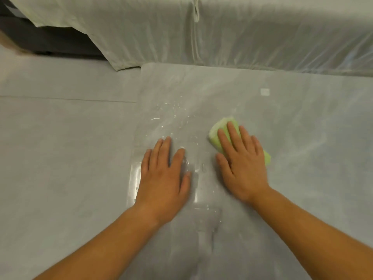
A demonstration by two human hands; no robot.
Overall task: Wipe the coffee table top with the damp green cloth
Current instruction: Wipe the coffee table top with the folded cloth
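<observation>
The coffee table top (302, 122) is a glossy pale grey slab that fills the middle and right of the head view. Water droplets and streaks (173, 116) glisten on its left part. A folded light green cloth (221, 126) lies on the top, and my right hand (242, 158) presses flat on it, fingers spread, covering most of it. My left hand (163, 174) rests palm down on the wet surface near the table's left edge, fingers apart, holding nothing.
A sofa under a pale cover (222, 33) runs along the far edge of the table. Grey tiled floor (60, 148) lies to the left. A dark gap (56, 43) shows under the cover at top left. A small square reflection (264, 91) sits on the top.
</observation>
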